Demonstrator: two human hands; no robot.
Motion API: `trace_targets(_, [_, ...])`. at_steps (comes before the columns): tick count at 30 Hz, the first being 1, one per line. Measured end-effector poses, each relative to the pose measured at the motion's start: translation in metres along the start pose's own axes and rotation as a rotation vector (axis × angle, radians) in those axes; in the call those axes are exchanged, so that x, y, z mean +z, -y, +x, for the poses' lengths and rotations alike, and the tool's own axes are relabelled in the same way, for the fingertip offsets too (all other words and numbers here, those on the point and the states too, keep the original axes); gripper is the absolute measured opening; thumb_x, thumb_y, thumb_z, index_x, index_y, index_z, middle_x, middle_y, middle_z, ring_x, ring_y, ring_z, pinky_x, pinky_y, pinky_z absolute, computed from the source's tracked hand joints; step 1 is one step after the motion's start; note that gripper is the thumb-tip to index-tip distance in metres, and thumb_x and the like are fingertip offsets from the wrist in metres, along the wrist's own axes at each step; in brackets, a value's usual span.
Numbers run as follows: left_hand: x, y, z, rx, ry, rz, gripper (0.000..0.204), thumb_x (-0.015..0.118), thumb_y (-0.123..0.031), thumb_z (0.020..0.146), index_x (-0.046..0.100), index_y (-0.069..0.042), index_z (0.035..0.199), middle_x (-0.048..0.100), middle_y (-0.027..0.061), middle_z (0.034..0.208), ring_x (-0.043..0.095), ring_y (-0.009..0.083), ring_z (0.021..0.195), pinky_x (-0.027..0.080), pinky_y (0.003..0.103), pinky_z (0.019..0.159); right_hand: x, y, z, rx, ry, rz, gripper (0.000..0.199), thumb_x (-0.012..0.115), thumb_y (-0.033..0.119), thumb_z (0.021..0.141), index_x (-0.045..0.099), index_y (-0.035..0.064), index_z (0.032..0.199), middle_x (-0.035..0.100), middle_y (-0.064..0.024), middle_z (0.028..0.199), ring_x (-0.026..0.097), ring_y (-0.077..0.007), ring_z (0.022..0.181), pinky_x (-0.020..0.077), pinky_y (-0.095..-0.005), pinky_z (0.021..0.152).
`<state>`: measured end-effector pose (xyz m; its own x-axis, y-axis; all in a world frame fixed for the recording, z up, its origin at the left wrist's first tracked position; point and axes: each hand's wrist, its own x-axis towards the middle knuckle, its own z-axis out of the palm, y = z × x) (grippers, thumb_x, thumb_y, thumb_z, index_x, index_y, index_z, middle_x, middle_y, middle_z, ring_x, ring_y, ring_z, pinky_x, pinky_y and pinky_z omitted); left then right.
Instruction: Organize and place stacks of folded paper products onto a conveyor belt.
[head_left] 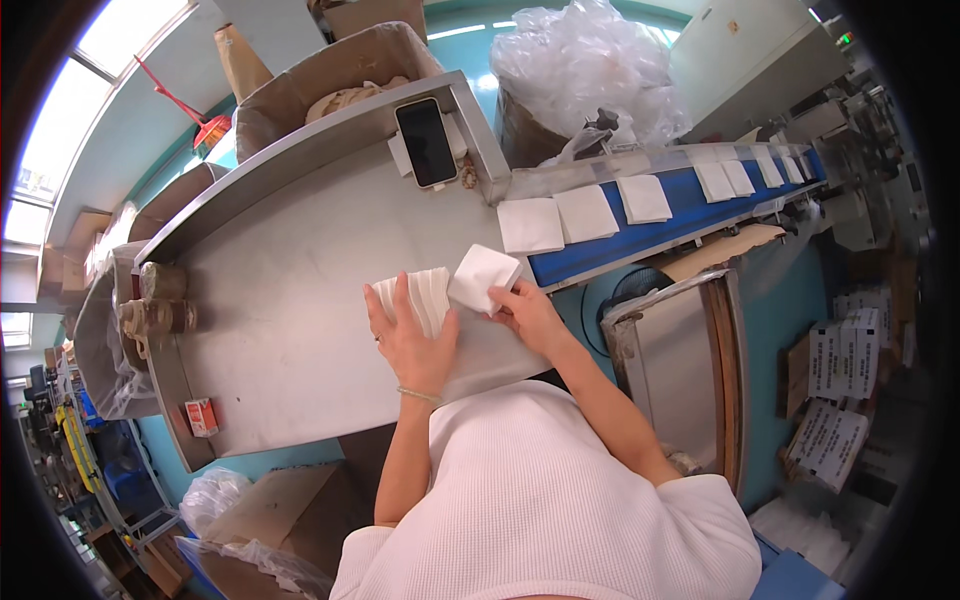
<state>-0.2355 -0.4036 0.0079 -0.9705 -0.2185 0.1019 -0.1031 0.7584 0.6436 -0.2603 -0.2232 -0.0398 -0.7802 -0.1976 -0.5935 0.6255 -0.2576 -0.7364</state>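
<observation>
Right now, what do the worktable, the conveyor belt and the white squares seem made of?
Worktable: dull metal, perhaps steel, given its soft grey sheen. Conveyor belt: likely smooth plastic or rubber, evenly blue. White squares: matt paper or thin cloth, judging by soft folds.

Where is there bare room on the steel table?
Bare: the broad stretch of steel table between the small red carton and the left hand, and the patch between smartphone and napkin bundle. Crowded: the right end, where the right hand holds a folded napkin near the blue conveyor belt.
</observation>
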Motion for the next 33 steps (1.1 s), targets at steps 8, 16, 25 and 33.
trace_targets(8, [0.003, 0.002, -0.001, 0.037, 0.027, -0.084, 0.082, 0.079, -0.027, 0.072, 0.041, -0.015, 0.143, 0.017, 0.0287, 0.152, 0.024, 0.0449, 0.139, 0.030, 0.052, 0.108, -0.008, 0.002, 0.019, -0.125, -0.106, 0.442, 0.036, 0.051, 0.027, 0.101, 0.052, -0.0024, 0.121, 0.064, -0.0133, 0.110, 0.064, -0.0224, 0.103, 0.0529, -0.0288, 0.086])
trace_targets(16, [0.006, -0.012, -0.002, 0.052, 0.048, -0.072, 0.079, 0.080, -0.025, 0.072, 0.044, -0.015, 0.141, 0.019, 0.0284, 0.152, 0.025, 0.0440, 0.139, 0.031, 0.052, 0.108, -0.010, 0.005, 0.030, -0.137, -0.118, 0.507, 0.035, 0.046, 0.025, 0.102, 0.052, -0.0042, 0.120, 0.063, -0.0168, 0.112, 0.065, -0.0243, 0.101, 0.0548, -0.0292, 0.081])
trace_targets(25, [0.010, -0.010, -0.001, 0.096, 0.017, -0.050, 0.076, 0.079, -0.025, 0.072, 0.045, -0.014, 0.140, 0.022, 0.0281, 0.151, 0.031, 0.0461, 0.135, 0.036, 0.053, 0.102, -0.001, -0.013, 0.018, -0.090, -0.124, -0.109, 0.034, 0.055, 0.027, 0.099, 0.052, 0.0016, 0.120, 0.066, -0.0089, 0.088, 0.064, -0.0154, 0.072, 0.0529, -0.0270, 0.065])
trace_targets(33, [0.004, -0.006, -0.002, 0.098, 0.017, -0.084, 0.076, 0.079, -0.023, 0.074, 0.044, -0.014, 0.141, 0.022, 0.0277, 0.151, 0.029, 0.0450, 0.137, 0.033, 0.052, 0.106, 0.019, 0.007, 0.022, -0.134, -0.219, -0.163, 0.057, 0.056, 0.031, 0.099, 0.036, 0.0068, 0.146, 0.063, -0.0022, 0.080, 0.053, -0.0075, 0.064, 0.0454, -0.0223, 0.059])
